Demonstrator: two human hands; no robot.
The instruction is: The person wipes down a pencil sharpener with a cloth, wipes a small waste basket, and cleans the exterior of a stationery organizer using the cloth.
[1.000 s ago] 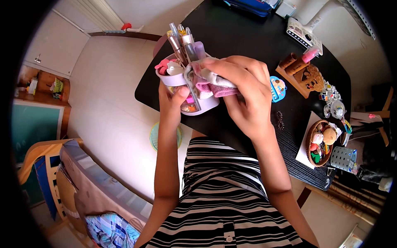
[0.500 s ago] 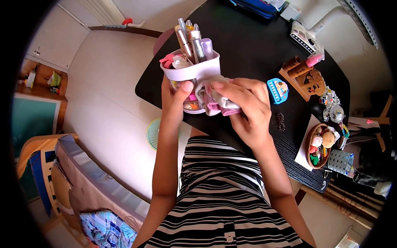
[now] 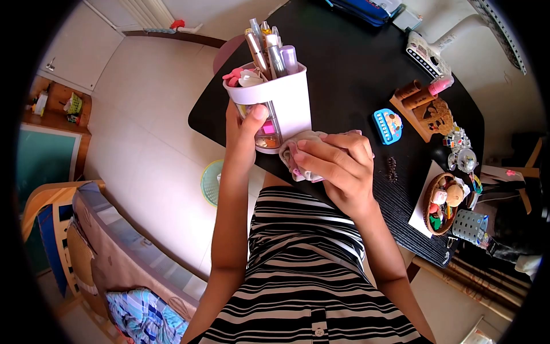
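Observation:
My left hand (image 3: 243, 129) grips a pale lilac pen holder (image 3: 293, 103) by its left side, thumb across the front. Several pens (image 3: 269, 54) stand in its top, with a pink item (image 3: 234, 76) and a white one at the left. Small clear drawers (image 3: 268, 127) show on its front, with colourful bits inside. My right hand (image 3: 341, 166) is closed on a crumpled grey and pink cloth (image 3: 301, 152), which touches the lower right corner of the holder. The holder is held up over the near left edge of the black table; its underside is hidden.
On the black table (image 3: 344, 74) are a blue toy (image 3: 388, 126), a wooden stand (image 3: 409, 117), a wicker basket (image 3: 428, 206) of small items, a grey perforated basket (image 3: 470, 226) and a lamp (image 3: 424, 54). A green bin (image 3: 212, 182) is on the floor at left.
My right hand has moved the cloth down the holder's side to its bottom corner, uncovering more of the lilac wall. My left hand keeps its grip.

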